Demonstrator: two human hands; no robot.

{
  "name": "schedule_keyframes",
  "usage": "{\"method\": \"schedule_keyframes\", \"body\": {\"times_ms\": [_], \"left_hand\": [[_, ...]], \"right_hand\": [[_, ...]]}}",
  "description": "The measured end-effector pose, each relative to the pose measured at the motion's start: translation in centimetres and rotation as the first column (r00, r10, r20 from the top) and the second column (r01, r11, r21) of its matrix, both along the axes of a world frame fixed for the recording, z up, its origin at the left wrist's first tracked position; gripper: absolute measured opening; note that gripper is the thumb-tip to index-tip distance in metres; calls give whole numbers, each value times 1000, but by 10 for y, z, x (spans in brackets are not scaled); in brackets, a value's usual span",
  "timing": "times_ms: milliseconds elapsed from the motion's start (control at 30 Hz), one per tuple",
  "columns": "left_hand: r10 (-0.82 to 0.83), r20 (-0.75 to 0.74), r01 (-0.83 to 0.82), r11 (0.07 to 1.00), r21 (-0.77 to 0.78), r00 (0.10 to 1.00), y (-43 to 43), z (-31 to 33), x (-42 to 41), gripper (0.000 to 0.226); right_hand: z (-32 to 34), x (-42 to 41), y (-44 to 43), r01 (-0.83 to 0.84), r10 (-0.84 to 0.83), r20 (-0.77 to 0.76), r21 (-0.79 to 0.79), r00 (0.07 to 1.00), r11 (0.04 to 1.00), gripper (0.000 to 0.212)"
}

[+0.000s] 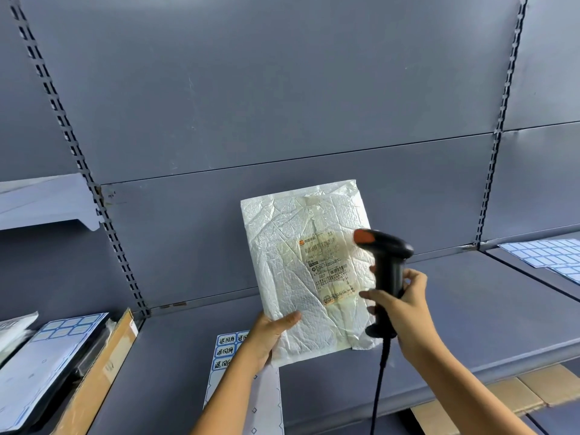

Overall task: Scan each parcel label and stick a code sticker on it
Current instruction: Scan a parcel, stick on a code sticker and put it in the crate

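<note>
**A:** Where is the parcel?

**B:** The left hand grips the white padded mailer by its lower corner. It is held upright above the shelf, with the label facing the person. The right hand is wrapped round the barcode scanner, whose head is near the label.

**A:** What helps the scan?

**B:** Probably holding the crinkled label flat and aiming squarely at its barcode. The code sticker sheet lies just below.

I see my left hand and right hand bare, both forearms bare down to the lower edge of view.
</note>
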State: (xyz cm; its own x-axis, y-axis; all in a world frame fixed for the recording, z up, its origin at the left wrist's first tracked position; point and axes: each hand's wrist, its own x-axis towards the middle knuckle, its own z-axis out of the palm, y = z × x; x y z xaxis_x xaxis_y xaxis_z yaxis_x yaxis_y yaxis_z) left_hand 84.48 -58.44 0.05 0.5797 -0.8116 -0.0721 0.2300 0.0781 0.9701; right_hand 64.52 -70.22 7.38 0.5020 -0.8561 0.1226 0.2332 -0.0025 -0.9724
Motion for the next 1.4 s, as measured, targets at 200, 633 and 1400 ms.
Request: {"method": "schedule_keyframes", "body": {"times_ms": [200,633,1400], "left_hand": [[4,28,-5,1000,21,1000,2,0,0,56],[10,33,-10,1000,21,999,0,2,0,47],[79,154,-103,982,157,985,29,32,-8,17]], "right_hand": [[-20,-9,-76,171,-215,94,346,972,923,33],[-74,-11,-115,118,-39,-293,259,955,959,16],[-31,16,-62,-362,335,-187,-131,923,923,22]]}}
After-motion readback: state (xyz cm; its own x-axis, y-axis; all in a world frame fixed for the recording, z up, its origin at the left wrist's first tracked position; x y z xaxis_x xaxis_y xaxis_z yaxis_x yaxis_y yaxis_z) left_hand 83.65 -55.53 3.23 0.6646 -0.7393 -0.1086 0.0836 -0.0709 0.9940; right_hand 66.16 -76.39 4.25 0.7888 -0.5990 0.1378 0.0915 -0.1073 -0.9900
